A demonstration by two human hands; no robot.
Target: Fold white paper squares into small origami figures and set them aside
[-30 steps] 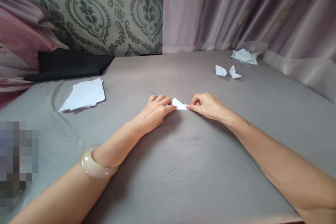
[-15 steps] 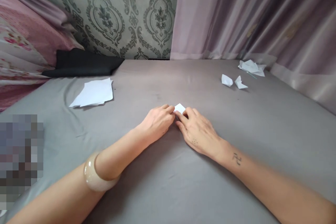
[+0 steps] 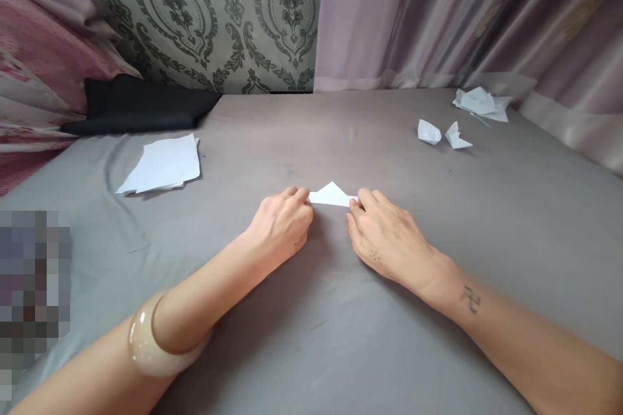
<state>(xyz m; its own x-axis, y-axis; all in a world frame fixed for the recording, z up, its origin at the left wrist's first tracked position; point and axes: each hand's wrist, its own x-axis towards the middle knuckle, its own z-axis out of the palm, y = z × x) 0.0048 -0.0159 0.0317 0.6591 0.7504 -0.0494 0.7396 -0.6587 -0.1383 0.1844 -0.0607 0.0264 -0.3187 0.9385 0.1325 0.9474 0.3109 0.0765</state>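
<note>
Between my two hands lies a folded white sheet of paper [image 3: 331, 194], with a pointed peak in its middle and a narrow straight strip along the near edge. My left hand [image 3: 283, 220] pinches its left end, fingers curled in. At the right end, my right hand [image 3: 387, 227] grips the strip between thumb and fingers. Both ends of the paper are partly covered by the fingers. A pale bangle [image 3: 146, 343] circles my left forearm.
A stack of white paper [image 3: 163, 165] lies at the left on the grey sheet [image 3: 311, 311]. Two folded paper pieces, one cup-like [image 3: 429, 132] and one pointed [image 3: 457, 136], stand at the right. Behind them is a paper pile [image 3: 479, 102]. Black cloth [image 3: 141, 107] rests at the back left.
My hands have moved apart, the left one to the left and the right one to the right. More of the folded paper now shows between them. The view has tilted slightly down.
</note>
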